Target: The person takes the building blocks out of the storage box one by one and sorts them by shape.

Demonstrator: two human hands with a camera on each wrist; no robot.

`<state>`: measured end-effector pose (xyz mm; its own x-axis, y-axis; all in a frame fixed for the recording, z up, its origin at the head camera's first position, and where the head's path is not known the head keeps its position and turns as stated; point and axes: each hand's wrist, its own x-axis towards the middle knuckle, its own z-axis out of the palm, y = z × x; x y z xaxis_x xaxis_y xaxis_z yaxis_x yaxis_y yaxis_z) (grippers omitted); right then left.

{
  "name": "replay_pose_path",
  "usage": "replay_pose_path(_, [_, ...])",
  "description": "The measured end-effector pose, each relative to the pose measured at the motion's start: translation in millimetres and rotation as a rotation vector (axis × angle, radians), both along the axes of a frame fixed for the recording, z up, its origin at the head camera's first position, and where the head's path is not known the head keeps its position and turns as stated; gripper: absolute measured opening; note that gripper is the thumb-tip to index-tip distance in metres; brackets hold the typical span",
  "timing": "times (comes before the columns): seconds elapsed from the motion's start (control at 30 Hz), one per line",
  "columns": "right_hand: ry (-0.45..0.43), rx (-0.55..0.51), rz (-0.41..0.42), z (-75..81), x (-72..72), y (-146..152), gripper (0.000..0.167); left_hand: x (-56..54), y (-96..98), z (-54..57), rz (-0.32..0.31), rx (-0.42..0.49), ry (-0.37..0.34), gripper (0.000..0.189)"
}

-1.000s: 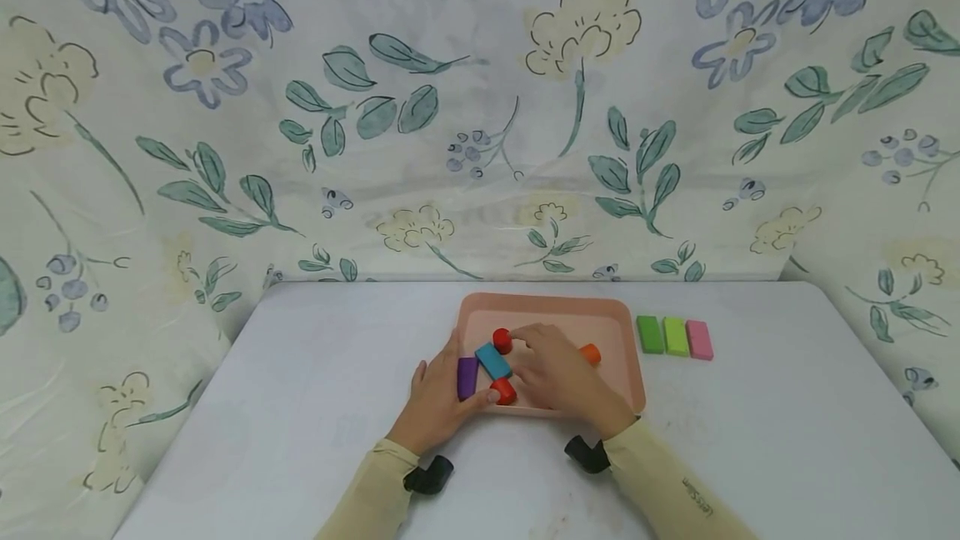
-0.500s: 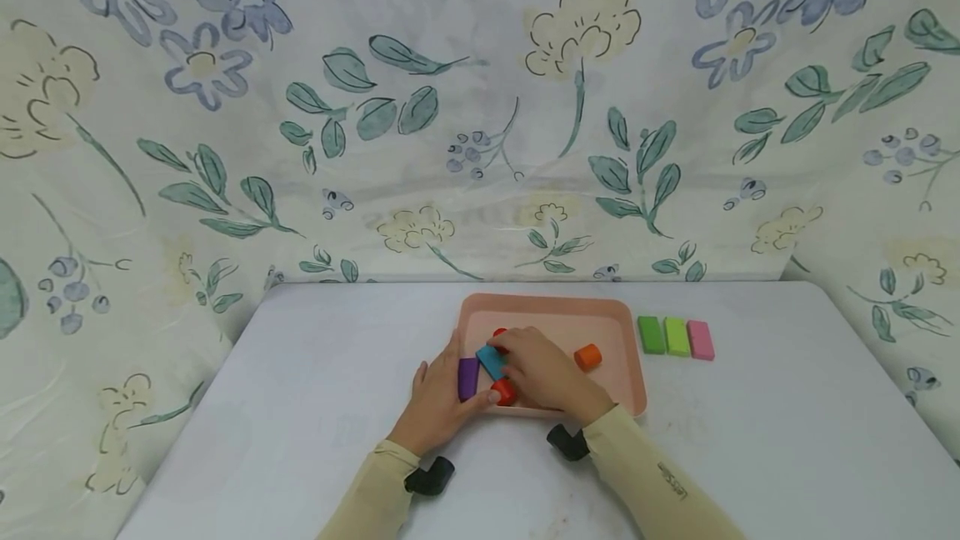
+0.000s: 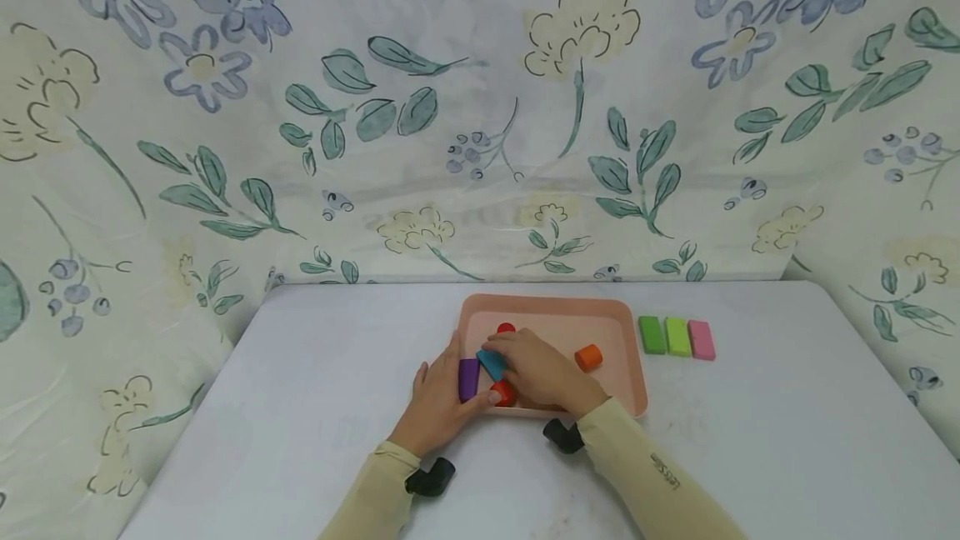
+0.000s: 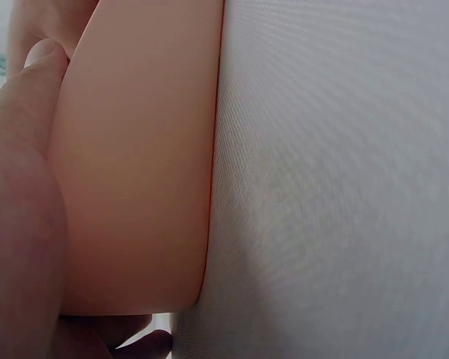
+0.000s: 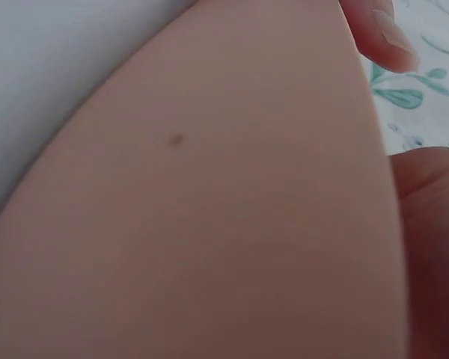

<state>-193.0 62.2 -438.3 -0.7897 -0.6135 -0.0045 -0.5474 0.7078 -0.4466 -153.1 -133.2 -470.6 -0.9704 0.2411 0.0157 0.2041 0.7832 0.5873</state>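
Observation:
A pink tray (image 3: 558, 303) with rounded corners lies on the table. My left hand (image 3: 433, 402) grips its front left corner, thumb over the front rim and fingers along the left side; the left wrist view shows the tray's outer wall (image 4: 138, 164) against that hand. My right hand (image 3: 543, 369) reaches over the front rim and holds a blue rectangular block (image 3: 491, 363) between fingers and thumb, partly hiding it. A purple block (image 3: 468, 379) lies along the left wall. One red cylinder (image 3: 503, 394) is by the left thumb; another red cylinder (image 3: 506, 327), mostly covered, is behind the right fingers.
An orange cylinder (image 3: 588, 357) lies in the right half of the tray. Right of the tray, a green block (image 3: 652, 335), a lime block (image 3: 678, 337) and a pink block (image 3: 702, 340) stand in a row. Floral cloth (image 3: 480, 148) hangs behind the white table (image 3: 352, 340).
My right hand has moved left from near the rear red cylinder onto the blue block, uncovering the orange cylinder. The rear red cylinder has shifted slightly back. My left hand has stayed put.

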Motion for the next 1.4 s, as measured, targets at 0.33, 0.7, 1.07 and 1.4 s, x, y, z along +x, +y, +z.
replay_pose_path(0.33, [-0.092, 0.028, -0.007, -0.4, -1.0, -3.4, 0.06, 1.1, 0.2, 0.3, 0.005, 0.007, -0.013, 0.107])
replay_pose_path(0.7, [-0.091, 0.065, -0.055, -2.1, -2.1, -9.3, 0.064, 2.0, 0.8, 1.1, 0.003, -0.001, 0.002, 0.109])
replay_pose_path(1.07, [-0.081, 0.051, -0.086, -6.5, -3.6, -10.3, 0.063, 0.9, 1.1, 0.5, 0.006, 0.001, -0.002, 0.109])
replay_pose_path(1.4, [-0.088, 0.004, -0.113, -1.2, 0.2, -6.9, 0.064, 1.9, 0.7, 2.2, 0.004, 0.015, 0.004, 0.108])
